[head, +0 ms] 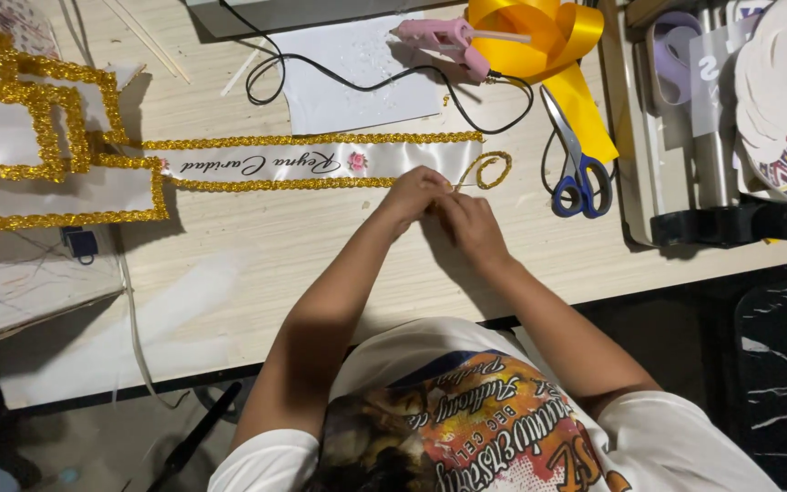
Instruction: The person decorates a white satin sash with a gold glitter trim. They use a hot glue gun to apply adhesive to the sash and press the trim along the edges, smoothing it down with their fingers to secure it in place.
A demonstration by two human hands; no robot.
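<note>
One white satin sash (321, 162) lies flat across the pale wooden counter (257, 264), edged along both long sides with gold glitter trim, with script lettering and two small pink roses printed on it. Both hands meet at the sash's right end: the left hand (412, 196) and the right hand (468, 221) touch each other, their fingers (441, 199) bunched together and pinching the gold trim (487, 169), which curls into a loose loop just past the sash's end.

Beyond the sash lies one pink glue gun (444, 41) with its black cord (357, 84) looping over one white sheet (357, 77). Right of the sash's end rests one pair of blue-handled scissors (577, 164), blades open, partly on a yellow ribbon (548, 46) that is coiled further back. Left of the sash sit several more gold-trimmed white pieces (38, 146), overlapping; their exact number I cannot tell. Far right of the sash, past the scissors, a tray-like box (685, 137) holds rolls and a stack of round white paper cut-outs (785, 82).

Nothing covers the sash but the hands themselves. Below the counter's near edge the floor is dark
</note>
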